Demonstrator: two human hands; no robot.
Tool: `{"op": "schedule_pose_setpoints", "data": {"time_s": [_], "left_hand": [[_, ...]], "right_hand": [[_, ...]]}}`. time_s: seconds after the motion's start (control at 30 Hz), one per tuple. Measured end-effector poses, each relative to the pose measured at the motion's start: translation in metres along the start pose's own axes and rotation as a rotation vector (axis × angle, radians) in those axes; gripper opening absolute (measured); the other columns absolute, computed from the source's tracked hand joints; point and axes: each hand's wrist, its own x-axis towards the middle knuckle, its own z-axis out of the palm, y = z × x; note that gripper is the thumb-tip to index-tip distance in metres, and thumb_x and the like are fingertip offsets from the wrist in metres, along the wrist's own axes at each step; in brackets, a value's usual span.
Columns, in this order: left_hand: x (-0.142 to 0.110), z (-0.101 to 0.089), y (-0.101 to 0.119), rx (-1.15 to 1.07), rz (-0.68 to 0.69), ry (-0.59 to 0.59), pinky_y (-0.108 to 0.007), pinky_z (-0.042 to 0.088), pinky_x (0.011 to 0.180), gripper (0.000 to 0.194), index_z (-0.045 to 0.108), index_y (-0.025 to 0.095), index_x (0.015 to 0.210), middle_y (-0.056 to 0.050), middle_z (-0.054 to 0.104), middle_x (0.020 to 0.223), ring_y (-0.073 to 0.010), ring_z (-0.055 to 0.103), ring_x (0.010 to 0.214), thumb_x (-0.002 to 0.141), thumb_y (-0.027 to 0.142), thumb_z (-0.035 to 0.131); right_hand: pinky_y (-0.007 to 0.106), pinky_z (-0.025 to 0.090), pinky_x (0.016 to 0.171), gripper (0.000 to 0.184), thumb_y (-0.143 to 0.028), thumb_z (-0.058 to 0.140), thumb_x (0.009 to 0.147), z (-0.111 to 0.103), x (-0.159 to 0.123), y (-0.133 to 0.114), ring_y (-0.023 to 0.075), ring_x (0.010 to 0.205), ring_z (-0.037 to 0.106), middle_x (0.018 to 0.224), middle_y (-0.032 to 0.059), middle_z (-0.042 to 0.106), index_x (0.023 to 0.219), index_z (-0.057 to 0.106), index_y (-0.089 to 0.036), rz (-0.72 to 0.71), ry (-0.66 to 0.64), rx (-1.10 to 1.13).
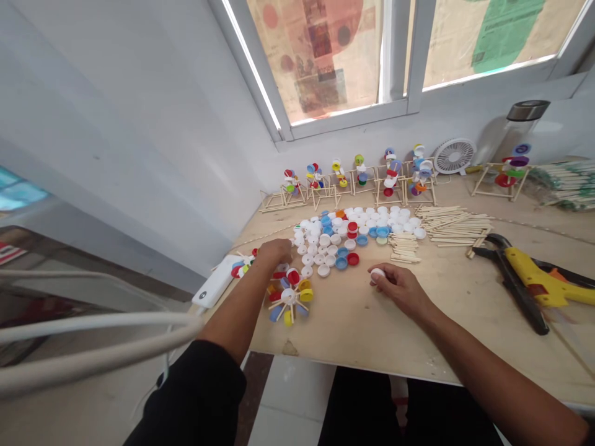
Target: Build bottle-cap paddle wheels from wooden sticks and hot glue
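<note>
Head view: right hand (402, 290) over the front half of the wooden table (348, 328), a white cap (378, 273) at its fingertips. Thumb and fingers were nearly closed, pinching the cap at its rim; it sat at the tips, on the side toward the left edge. Round piece, so its longest line was its width, which ran roughly level, one pale face turned mostly upward. Its finer tilt was too small to read.

Left hand (274, 252) was near the left edge, at the left end of the loose caps (323, 253), back of the hand upward, fingers bent toward them. Fingertips partly hidden; could not tell how far apart they were or whether they had hold of anything.

Cap wheel (288, 296) lay near the front left corner, just beside the left forearm, well apart from the right fingers. Its sticks spread outward from a white hub, one pointing to the front edge. Short sticks (403, 248) lay behind the right hand; a yellow glue gun (560, 293) lay by the right edge. Framed wheels (390, 173) stood along the back edge.
</note>
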Motion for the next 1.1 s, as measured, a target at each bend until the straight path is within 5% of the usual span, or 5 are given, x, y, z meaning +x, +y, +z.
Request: {"op": "schedule_pose_setpoints", "data": {"time_s": [0.27,0.43,0.57,0.7,1.1], "left_hand": [[-0.025,-0.018,0.005,-0.05,-0.04,0.18,-0.035,0.047,0.08,0.033,0.061,0.02,0.104,-0.013,0.065,0.111,-0.0292,0.06,0.102,0.072,0.025,0.059],[-0.07,-0.028,0.038,-0.158,0.092,0.382,-0.033,0.043,0.084,0.036,0.051,0.025,0.115,-0.006,0.066,0.106,-0.0253,0.057,0.105,0.079,0.031,0.051],[-0.104,-0.005,0.081,-0.297,0.317,0.433,-0.032,0.043,0.081,0.028,0.055,0.023,0.106,-0.006,0.066,0.1,-0.0242,0.057,0.099,0.079,0.03,0.051],[-0.111,0.028,0.112,-0.361,0.409,0.309,-0.032,0.043,0.08,0.026,0.056,0.023,0.104,-0.007,0.065,0.1,-0.024,0.058,0.098,0.079,0.027,0.049],[-0.088,0.057,0.129,-0.396,0.408,0.438,-0.035,0.041,0.084,0.021,0.057,0.02,0.098,-0.01,0.063,0.103,-0.0255,0.055,0.101,0.08,0.027,0.049]], "right_hand": [[0.028,0.047,0.065,0.033,-0.043,0.052,0.08,-0.001,-0.001,-0.002,0.0162,0.071,0.061,0.081,0.0044,0.067,0.097,0.063,-0.017,-0.004,0.002,-0.066],[0.03,0.047,0.069,0.033,-0.039,0.053,0.08,0.002,-0.003,-0.001,0.0171,0.075,0.062,0.081,0.0033,0.068,0.105,0.062,-0.019,-0.05,0.051,-0.15],[0.031,0.047,0.073,0.037,-0.038,0.053,0.08,0.001,-0.002,0.004,0.0174,0.078,0.063,0.084,0.0038,0.069,0.11,0.06,-0.018,-0.062,0.09,-0.167],[0.031,0.047,0.074,0.036,-0.037,0.051,0.08,0.0,0.002,0.002,0.0173,0.078,0.062,0.086,0.004,0.069,0.109,0.061,-0.018,-0.078,0.106,-0.226],[0.029,0.042,0.073,0.037,-0.027,0.047,0.084,0.009,0.051,-0.022,0.0225,0.091,0.062,0.097,0.0093,0.069,0.118,0.057,-0.017,-0.028,0.141,-0.774]]}}
